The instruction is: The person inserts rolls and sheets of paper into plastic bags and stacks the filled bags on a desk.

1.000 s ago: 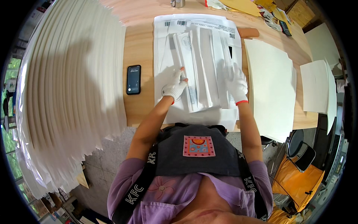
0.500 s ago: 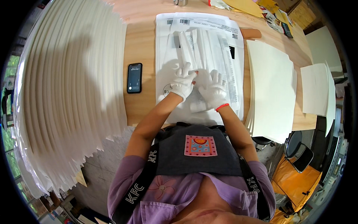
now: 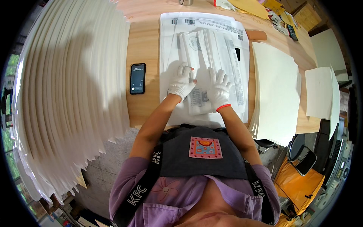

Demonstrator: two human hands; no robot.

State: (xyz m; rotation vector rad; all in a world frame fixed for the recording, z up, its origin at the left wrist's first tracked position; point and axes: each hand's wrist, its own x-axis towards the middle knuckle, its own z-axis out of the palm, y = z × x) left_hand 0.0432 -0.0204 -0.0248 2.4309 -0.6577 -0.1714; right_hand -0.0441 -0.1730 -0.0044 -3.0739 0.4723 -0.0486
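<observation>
A thin white printed bag or sheet, folded lengthwise into panels, lies in front of me; I cannot tell whether it is plastic or paper. Beneath it is a larger white printed sheet with barcodes near its far edge. My left hand, in a white knit glove with bare thumb and index tips, rests on the left panel with its fingers apart. Flat on the panels just right of the middle fold lies my right hand, in a white glove with a red cuff. Its fingers are stretched out, and neither hand grasps anything.
A tall stack of white sheets fills the left side. Between it and the printed sheet lies a black phone. More white sheets are stacked at the right. A brown roll and a remote control lie farther back.
The left panel of the folded piece now lies flatter and wider, showing more print. My left hand has shifted slightly left, away from the right one, whose fingers are closer together.
</observation>
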